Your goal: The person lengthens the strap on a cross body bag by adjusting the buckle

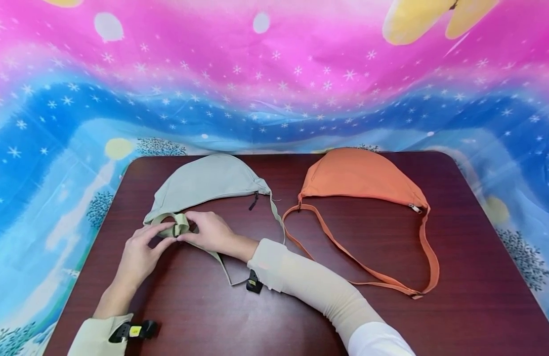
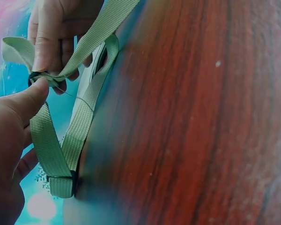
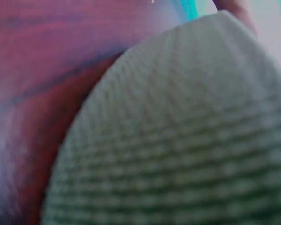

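Note:
A pale grey-green crescent bag [image 1: 207,178] lies at the left of the table, its light green strap [image 2: 79,136] raised at the near left end. My left hand [image 1: 137,254] pinches the strap between thumb and fingertips beside a small dark slider buckle [image 2: 33,79]. Close against it, my right hand [image 1: 213,232] pinches the same spot, where the webbing stands up in a small loop [image 1: 182,222]. A second strap buckle [image 2: 74,183] hangs lower in the left wrist view. Blurred ribbed fabric [image 3: 178,136] fills most of the right wrist view and hides the right hand.
An orange crescent bag [image 1: 360,173] lies to the right on the dark red wooden table [image 1: 256,326]. Its orange strap [image 1: 432,257] loops toward the front and comes close to the green strap near the middle. A printed cloth [image 1: 274,84] hangs behind the table.

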